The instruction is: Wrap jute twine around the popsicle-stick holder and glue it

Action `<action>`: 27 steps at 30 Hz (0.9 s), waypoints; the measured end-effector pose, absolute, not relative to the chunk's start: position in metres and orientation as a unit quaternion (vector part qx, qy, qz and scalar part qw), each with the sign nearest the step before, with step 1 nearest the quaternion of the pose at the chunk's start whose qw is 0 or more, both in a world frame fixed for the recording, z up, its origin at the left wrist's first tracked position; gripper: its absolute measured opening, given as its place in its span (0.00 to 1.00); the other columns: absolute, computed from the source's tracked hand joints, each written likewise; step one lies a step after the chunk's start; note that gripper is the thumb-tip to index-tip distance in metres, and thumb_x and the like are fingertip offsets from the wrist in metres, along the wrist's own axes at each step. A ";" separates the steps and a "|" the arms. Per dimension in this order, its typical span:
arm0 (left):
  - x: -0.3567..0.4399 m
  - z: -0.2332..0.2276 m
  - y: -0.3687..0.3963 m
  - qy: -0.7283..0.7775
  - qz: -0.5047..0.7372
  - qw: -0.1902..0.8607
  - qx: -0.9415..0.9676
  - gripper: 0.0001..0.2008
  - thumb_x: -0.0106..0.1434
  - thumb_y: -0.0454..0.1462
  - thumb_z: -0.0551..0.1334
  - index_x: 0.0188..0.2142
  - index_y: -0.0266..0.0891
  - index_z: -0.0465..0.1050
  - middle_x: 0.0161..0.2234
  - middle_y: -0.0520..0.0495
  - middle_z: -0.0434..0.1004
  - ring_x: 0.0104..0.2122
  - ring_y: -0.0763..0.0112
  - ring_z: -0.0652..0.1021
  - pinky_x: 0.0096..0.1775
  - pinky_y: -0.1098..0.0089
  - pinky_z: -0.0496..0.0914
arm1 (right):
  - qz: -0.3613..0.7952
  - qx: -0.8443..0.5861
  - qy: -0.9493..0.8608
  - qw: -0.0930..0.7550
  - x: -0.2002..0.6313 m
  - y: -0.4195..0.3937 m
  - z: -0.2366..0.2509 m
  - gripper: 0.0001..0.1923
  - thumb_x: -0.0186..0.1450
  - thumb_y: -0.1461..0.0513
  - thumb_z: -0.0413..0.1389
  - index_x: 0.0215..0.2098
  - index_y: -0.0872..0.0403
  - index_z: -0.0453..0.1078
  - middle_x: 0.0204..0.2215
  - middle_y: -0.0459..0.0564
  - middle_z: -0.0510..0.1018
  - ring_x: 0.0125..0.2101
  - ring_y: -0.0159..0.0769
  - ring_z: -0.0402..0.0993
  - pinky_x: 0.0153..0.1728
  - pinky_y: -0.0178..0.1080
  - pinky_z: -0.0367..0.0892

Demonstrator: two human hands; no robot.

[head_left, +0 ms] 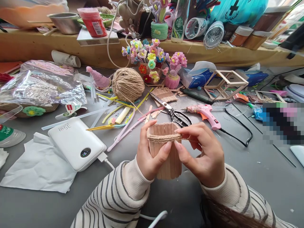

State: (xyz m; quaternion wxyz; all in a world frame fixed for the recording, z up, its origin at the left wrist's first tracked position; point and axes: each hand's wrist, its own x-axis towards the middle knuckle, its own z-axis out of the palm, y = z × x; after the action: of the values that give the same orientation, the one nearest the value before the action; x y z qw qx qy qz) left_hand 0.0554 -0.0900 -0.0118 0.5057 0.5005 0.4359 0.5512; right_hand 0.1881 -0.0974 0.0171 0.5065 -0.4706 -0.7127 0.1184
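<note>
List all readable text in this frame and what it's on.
"STARBUCKS", logo ring on the glass bottle.
Power bank: embossed brand and display digits too blurred to read.
Red cup: white label too small.
Blue tissue pack: logo unreadable.
Red-white tag: unreadable.

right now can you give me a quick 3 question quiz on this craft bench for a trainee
1. True or false: the left hand and right hand both hold the stick cup.
2. What is wound round the cup's top? A) ribbon B) twine band C) tape
3. Which tool lies right of the scissors?

Key
1. True; the thumbs meet on its front.
2. B; a strand runs to the twine ball.
3. The pink glue gun.
</note>
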 end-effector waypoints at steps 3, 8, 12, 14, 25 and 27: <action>0.055 -0.009 -0.090 0.406 0.545 0.565 0.469 0.26 0.53 0.46 0.62 0.48 0.43 0.57 0.38 0.48 0.71 0.36 0.65 0.73 0.41 0.63 0.65 | 0.128 -0.455 -0.719 0.510 0.190 -0.098 0.017 0.12 0.55 0.66 0.56 0.39 0.54 0.67 0.29 0.48 0.70 0.26 0.30 0.64 0.20 0.34 0.63; 0.053 -0.007 -0.089 0.381 0.540 0.614 0.432 0.25 0.53 0.47 0.62 0.48 0.42 0.58 0.39 0.47 0.72 0.39 0.62 0.74 0.43 0.61 0.66 | 0.137 -0.438 -0.713 0.530 0.192 -0.099 0.017 0.15 0.56 0.64 0.56 0.43 0.53 0.66 0.29 0.48 0.69 0.25 0.30 0.62 0.18 0.34 0.61; 0.053 -0.006 -0.089 0.376 0.545 0.613 0.432 0.24 0.53 0.46 0.61 0.47 0.42 0.59 0.39 0.47 0.73 0.39 0.64 0.73 0.43 0.63 0.66 | 0.123 -0.443 -0.703 0.542 0.193 -0.097 0.018 0.12 0.56 0.66 0.56 0.39 0.53 0.66 0.28 0.46 0.69 0.21 0.27 0.58 0.17 0.33 0.59; 0.053 -0.006 -0.089 0.378 0.542 0.614 0.433 0.24 0.53 0.46 0.61 0.47 0.42 0.59 0.40 0.47 0.73 0.39 0.64 0.73 0.43 0.63 0.66 | 0.111 -0.441 -0.707 0.541 0.194 -0.096 0.019 0.08 0.57 0.68 0.56 0.36 0.53 0.67 0.28 0.46 0.69 0.21 0.26 0.58 0.17 0.33 0.59; 0.052 -0.010 -0.086 0.374 0.516 0.655 0.407 0.28 0.50 0.49 0.62 0.47 0.41 0.59 0.41 0.44 0.72 0.42 0.58 0.72 0.44 0.57 0.65 | 0.091 -0.433 -0.720 0.535 0.196 -0.094 0.021 0.05 0.58 0.69 0.56 0.29 0.55 0.66 0.25 0.47 0.69 0.26 0.30 0.66 0.21 0.33 0.63; 0.052 -0.011 -0.085 0.371 0.512 0.663 0.402 0.29 0.49 0.50 0.62 0.47 0.41 0.59 0.41 0.43 0.71 0.42 0.56 0.72 0.45 0.55 0.64 | 0.094 -0.436 -0.718 0.534 0.195 -0.094 0.021 0.04 0.58 0.70 0.56 0.29 0.56 0.66 0.25 0.47 0.69 0.27 0.30 0.66 0.21 0.33 0.62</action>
State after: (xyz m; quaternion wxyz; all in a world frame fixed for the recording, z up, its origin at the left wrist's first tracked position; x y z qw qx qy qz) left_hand 0.0518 -0.0853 -0.0115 0.6628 0.4016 0.3705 0.5119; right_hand 0.1951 -0.0943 0.0212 0.5340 -0.4364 -0.7180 0.0944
